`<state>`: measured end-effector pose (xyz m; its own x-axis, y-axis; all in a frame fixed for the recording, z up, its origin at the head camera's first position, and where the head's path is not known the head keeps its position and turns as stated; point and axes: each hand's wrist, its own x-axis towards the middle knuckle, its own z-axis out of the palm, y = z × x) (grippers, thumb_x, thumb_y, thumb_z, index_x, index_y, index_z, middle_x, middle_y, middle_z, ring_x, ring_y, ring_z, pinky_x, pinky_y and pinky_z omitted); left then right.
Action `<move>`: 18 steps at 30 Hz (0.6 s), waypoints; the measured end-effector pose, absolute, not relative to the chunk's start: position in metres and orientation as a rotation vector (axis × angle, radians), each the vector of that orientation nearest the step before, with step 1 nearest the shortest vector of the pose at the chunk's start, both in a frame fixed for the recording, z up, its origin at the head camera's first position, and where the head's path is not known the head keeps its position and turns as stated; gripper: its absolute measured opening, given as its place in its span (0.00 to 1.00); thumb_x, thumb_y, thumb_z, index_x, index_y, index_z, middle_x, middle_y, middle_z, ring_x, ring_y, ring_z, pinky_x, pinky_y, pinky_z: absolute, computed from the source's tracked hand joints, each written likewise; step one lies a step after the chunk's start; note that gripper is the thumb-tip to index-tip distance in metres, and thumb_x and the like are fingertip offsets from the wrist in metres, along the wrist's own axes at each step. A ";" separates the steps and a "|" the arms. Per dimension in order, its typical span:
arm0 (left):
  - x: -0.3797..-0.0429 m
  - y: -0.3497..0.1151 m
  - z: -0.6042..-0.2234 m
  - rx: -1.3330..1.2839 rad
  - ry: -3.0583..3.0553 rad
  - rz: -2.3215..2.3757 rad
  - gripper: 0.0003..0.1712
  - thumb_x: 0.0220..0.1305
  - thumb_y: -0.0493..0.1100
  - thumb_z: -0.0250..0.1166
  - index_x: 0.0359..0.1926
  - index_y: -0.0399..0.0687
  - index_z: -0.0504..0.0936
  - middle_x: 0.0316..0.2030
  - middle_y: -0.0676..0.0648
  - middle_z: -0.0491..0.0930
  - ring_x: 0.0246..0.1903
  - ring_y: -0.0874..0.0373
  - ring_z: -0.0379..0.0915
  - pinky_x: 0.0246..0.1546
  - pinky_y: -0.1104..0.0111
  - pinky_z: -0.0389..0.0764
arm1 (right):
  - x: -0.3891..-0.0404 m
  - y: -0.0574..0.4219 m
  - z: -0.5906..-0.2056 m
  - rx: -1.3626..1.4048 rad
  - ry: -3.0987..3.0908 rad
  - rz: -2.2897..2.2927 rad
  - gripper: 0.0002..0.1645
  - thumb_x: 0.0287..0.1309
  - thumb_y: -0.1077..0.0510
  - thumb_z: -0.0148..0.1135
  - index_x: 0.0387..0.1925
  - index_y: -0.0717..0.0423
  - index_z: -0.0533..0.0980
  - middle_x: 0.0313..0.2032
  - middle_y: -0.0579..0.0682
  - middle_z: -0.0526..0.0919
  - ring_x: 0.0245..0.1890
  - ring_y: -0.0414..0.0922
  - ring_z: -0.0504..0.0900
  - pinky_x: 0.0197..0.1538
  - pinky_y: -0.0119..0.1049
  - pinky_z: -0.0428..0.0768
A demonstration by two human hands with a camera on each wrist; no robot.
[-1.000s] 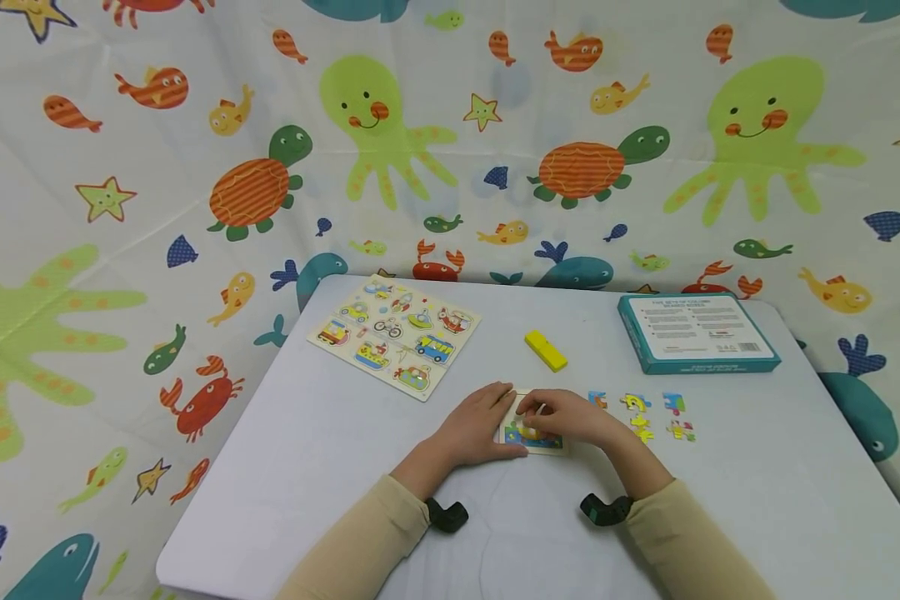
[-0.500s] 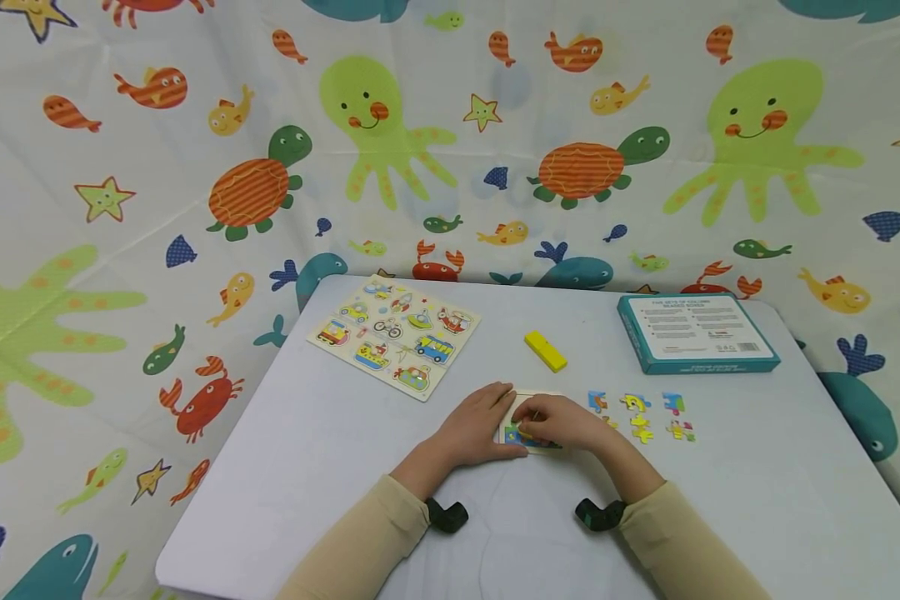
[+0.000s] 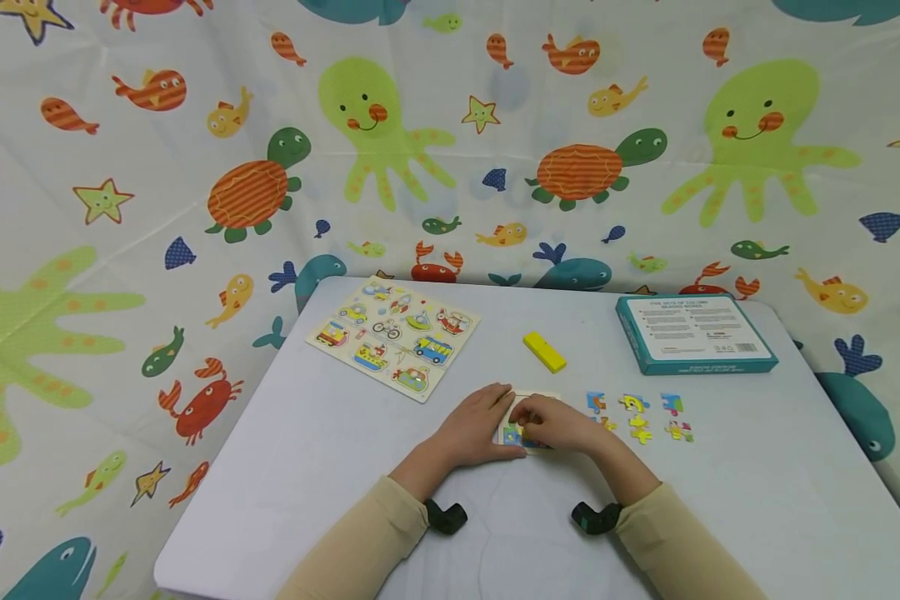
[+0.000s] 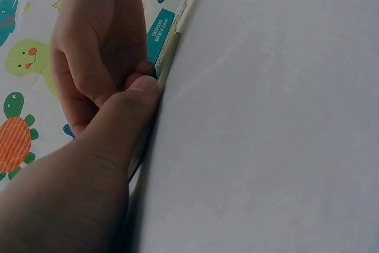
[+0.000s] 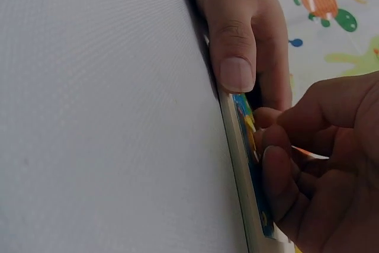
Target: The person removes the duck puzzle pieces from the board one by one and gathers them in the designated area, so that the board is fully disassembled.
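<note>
A small framed jigsaw board lies flat on the table, its lower part showing a blue and yellow picture. Along its left side my left hand holds it, the thumb at the front edge and the fingers toward the back corner. My right hand is over the board with bent fingers, pinching a small puzzle piece with yellow on it low against the picture. The fingers hide most of that piece. In the right wrist view the left thumb presses at the board's edge.
Several loose jigsaw pieces lie right of the board. Behind it are a yellow block and a teal box. A vehicle picture board sits back left on the white table.
My right hand has shifted slightly left and lowered onto the board, its fingers closer to the picture. The left hand stays where it was.
</note>
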<state>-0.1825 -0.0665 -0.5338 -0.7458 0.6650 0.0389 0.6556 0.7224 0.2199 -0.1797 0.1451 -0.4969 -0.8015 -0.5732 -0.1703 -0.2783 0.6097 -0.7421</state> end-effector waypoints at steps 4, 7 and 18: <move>-0.183 -0.067 -0.535 1.106 2.882 0.331 0.59 0.56 0.81 0.53 0.76 0.48 0.58 0.75 0.49 0.57 0.76 0.55 0.50 0.76 0.62 0.56 | -0.178 0.143 -0.496 -0.642 2.428 -1.057 0.12 0.60 0.65 0.54 0.45 0.56 0.77 0.39 0.48 0.80 0.32 0.41 0.76 0.37 0.31 0.77; -0.183 -0.067 -0.536 1.107 2.884 0.336 0.59 0.56 0.81 0.53 0.76 0.48 0.58 0.75 0.49 0.57 0.76 0.55 0.50 0.76 0.62 0.56 | -0.178 0.142 -0.495 -0.617 2.416 -1.075 0.11 0.62 0.64 0.54 0.45 0.55 0.77 0.39 0.48 0.80 0.32 0.41 0.76 0.36 0.32 0.77; -0.182 -0.066 -0.534 1.103 2.875 0.358 0.58 0.56 0.80 0.55 0.76 0.49 0.58 0.75 0.49 0.57 0.76 0.55 0.50 0.76 0.61 0.56 | -0.177 0.143 -0.495 -0.575 2.397 -1.145 0.06 0.67 0.61 0.57 0.44 0.53 0.75 0.37 0.48 0.79 0.31 0.43 0.76 0.35 0.32 0.78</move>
